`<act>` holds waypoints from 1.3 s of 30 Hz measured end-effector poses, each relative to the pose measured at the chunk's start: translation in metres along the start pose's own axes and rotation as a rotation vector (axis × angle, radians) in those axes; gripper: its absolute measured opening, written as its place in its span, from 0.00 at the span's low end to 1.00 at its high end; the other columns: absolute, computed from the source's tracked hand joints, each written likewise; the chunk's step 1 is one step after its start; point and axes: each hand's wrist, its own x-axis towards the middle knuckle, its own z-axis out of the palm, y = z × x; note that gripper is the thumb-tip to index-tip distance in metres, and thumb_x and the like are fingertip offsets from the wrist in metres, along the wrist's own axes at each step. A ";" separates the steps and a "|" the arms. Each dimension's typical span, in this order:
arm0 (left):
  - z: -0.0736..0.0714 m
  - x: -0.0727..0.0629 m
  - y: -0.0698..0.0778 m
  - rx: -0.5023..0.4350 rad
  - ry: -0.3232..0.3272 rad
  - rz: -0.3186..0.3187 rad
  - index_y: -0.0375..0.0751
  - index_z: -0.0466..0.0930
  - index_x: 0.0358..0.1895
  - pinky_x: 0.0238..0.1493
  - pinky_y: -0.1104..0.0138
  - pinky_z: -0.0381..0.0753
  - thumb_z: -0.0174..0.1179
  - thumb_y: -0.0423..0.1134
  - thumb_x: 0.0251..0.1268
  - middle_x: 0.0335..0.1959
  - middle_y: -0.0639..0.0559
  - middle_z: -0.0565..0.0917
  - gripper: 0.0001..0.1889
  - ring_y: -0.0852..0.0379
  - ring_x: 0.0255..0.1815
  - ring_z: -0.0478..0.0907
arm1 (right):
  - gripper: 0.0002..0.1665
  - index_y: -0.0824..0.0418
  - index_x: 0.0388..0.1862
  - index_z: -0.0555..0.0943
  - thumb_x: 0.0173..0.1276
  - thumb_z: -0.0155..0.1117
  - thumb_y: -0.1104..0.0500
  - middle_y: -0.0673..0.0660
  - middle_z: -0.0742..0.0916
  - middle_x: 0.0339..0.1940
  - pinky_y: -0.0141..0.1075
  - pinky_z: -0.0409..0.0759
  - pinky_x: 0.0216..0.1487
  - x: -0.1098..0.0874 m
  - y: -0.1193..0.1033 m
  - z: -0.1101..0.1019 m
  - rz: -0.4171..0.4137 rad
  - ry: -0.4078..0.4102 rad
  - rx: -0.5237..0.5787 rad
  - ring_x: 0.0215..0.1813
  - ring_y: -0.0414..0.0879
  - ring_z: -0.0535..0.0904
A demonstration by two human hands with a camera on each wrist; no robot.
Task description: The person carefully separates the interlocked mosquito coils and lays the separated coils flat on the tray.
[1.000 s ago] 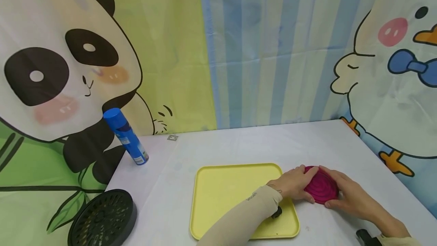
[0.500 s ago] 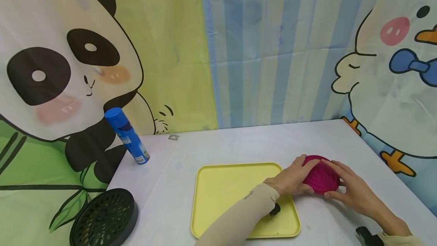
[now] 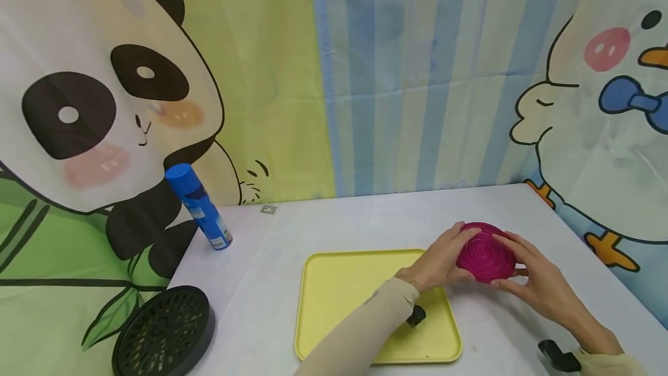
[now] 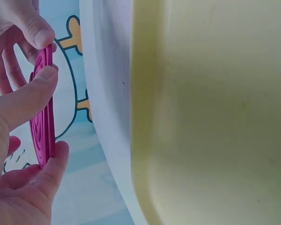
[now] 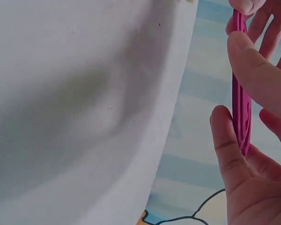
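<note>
A round magenta disc with raised concentric rings (image 3: pixel 485 253) is held between both hands, off the table and tilted toward the head camera. My left hand (image 3: pixel 437 259) grips its left edge, and my right hand (image 3: pixel 545 283) grips its right edge. Seen edge-on in the left wrist view, the magenta disc (image 4: pixel 44 124) is thin, with a thumb and fingers at its rim. The right wrist view also has this disc (image 5: pixel 240 115) on edge, partly covered by a thumb. What kind of article it is cannot be told.
Below my left forearm lies a yellow tray (image 3: pixel 339 306) on the white table (image 3: pixel 261 283). A blue spray can (image 3: pixel 200 208) stands at the table's left edge. Nearer, at left, is a round black slotted object (image 3: pixel 164 332). Printed cloth (image 3: pixel 396 74) hangs behind.
Both hands have raised the magenta disc up and away from the table, turning its ringed face more toward the head camera. The grip stays on both sides.
</note>
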 end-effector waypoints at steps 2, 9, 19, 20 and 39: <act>-0.001 0.000 -0.001 -0.001 0.012 -0.012 0.53 0.57 0.78 0.67 0.78 0.71 0.76 0.49 0.55 0.75 0.52 0.64 0.49 0.62 0.73 0.66 | 0.59 0.60 0.75 0.68 0.43 0.88 0.60 0.73 0.70 0.70 0.36 0.89 0.35 0.002 -0.001 0.000 -0.012 0.011 -0.005 0.54 0.64 0.78; -0.004 -0.001 -0.005 -0.128 0.063 -0.055 0.50 0.59 0.78 0.62 0.82 0.72 0.74 0.45 0.60 0.70 0.54 0.71 0.45 0.66 0.66 0.73 | 0.59 0.60 0.75 0.69 0.43 0.88 0.61 0.72 0.70 0.72 0.27 0.86 0.36 0.006 -0.003 -0.001 -0.025 0.022 -0.001 0.53 0.64 0.81; -0.014 -0.004 -0.005 -0.480 0.202 -0.211 0.46 0.67 0.73 0.38 0.86 0.78 0.65 0.32 0.69 0.53 0.47 0.85 0.30 0.71 0.41 0.81 | 0.60 0.58 0.77 0.66 0.45 0.86 0.62 0.72 0.68 0.75 0.27 0.86 0.39 0.009 -0.007 -0.004 -0.042 0.011 0.012 0.52 0.65 0.82; -0.015 -0.004 -0.005 -0.486 0.207 -0.222 0.47 0.68 0.73 0.38 0.85 0.79 0.65 0.32 0.69 0.52 0.47 0.85 0.30 0.71 0.40 0.81 | 0.60 0.57 0.78 0.66 0.45 0.86 0.62 0.72 0.68 0.75 0.26 0.86 0.39 0.009 -0.008 -0.004 -0.042 0.010 0.010 0.52 0.65 0.82; -0.021 -0.003 0.004 -0.778 0.366 -0.417 0.47 0.82 0.61 0.30 0.77 0.84 0.65 0.30 0.68 0.34 0.57 0.82 0.19 0.68 0.28 0.84 | 0.42 0.67 0.73 0.69 0.61 0.76 0.64 0.73 0.87 0.44 0.12 0.74 0.31 0.016 -0.015 -0.009 0.197 0.187 0.066 0.34 0.58 0.89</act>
